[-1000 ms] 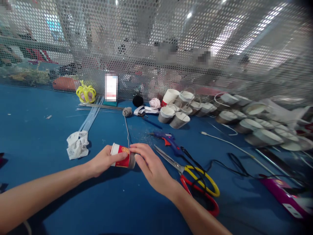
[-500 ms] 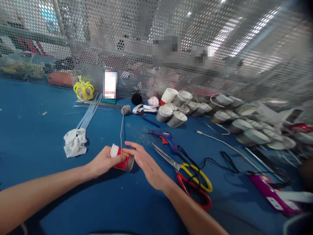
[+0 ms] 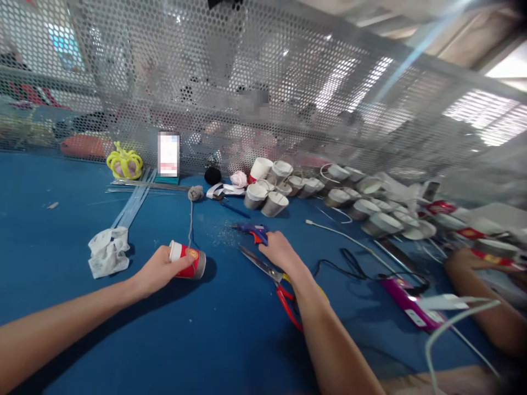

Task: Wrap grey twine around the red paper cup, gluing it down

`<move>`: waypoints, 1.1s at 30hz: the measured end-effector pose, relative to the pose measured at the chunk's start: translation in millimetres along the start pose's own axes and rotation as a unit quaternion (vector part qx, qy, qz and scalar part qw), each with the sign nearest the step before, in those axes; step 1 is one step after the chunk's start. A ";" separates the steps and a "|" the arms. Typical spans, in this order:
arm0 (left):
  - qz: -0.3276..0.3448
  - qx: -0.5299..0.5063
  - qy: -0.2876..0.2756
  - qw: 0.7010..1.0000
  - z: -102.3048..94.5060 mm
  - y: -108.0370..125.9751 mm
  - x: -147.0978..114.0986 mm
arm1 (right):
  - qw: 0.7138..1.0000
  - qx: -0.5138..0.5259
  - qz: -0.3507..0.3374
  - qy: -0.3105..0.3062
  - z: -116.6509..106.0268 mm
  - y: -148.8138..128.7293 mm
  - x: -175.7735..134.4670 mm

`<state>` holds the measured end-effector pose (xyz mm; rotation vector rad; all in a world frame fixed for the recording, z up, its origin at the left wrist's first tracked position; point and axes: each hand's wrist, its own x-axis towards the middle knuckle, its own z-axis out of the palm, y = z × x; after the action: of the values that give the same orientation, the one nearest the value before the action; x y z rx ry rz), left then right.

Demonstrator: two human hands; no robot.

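Blue bench [image 3: 230, 351]. Left hand [image 3: 158, 269] clamped round cup [image 3: 197, 265]. Right hand [image 3: 282, 252] touches gun [image 3: 247, 227], cup's two o'clock; can't tell grip. Hold yarn [image 3: 190, 222] snug.

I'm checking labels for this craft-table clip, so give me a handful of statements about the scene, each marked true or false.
1. The left hand holds a red-and-white cup. True.
2. The right hand is on the scissors. False: it is on the handle of the glue gun.
3. Gray yarn runs from a small gray ball to the cup. True.
4. Both scissor handles are yellow. False: one is red.
5. In the picture, the black ball sits left of the pink one. True.
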<state>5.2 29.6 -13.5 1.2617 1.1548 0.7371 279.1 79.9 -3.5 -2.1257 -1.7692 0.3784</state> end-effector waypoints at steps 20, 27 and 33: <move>0.079 0.058 -0.013 0.995 -10.6 -9.3 1.2 | 0.929 0.312 -0.051 -0.192 -10.7 -68.2 -80.0; 0.073 0.067 -0.022 0.995 -13.1 -4.2 1.8 | 0.962 0.194 -0.088 -0.171 -1.9 -64.7 -93.7; 0.064 0.047 -0.024 0.997 -14.5 -5.4 3.8 | 0.955 0.114 -0.247 -0.122 -5.9 -59.4 -96.7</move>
<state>-8.1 36.7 -18.4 1.4357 1.0882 0.7483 210.8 -6.1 25.5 -1.4632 -2.1895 0.6870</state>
